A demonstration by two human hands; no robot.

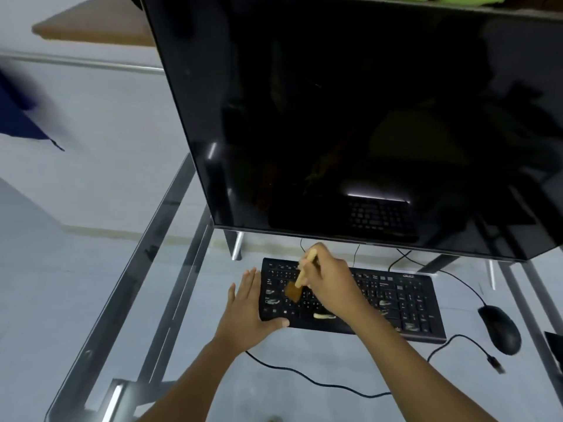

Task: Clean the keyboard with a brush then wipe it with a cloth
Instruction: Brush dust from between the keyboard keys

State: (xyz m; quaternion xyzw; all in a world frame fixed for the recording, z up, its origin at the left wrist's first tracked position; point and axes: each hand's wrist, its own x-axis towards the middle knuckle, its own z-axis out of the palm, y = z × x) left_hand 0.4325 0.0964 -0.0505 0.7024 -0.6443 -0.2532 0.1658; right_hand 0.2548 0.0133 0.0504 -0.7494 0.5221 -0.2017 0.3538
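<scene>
Black rectangular corded keyboard point(359, 303) flat on glass worktop point(128, 300), below large dark monitor screen point(350, 117). Right hand point(327, 280) clamped round pale wooden-handled brush point(300, 281), brown bristles down on left-side keys. Left hand point(248, 310) flat, fingers straight, pressed against keyboard's left end, thumb along front edge. Black mouse point(499, 328) well right of keyboard.

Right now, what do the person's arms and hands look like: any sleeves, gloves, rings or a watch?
Both forearms are bare up to the bottom edge of the picture, with no sleeve in view. The left hand and the right hand wear no gloves. No ring, watch or bracelet shows on either wrist or on the fingers that can be seen. No cable or marking is on them.
</scene>
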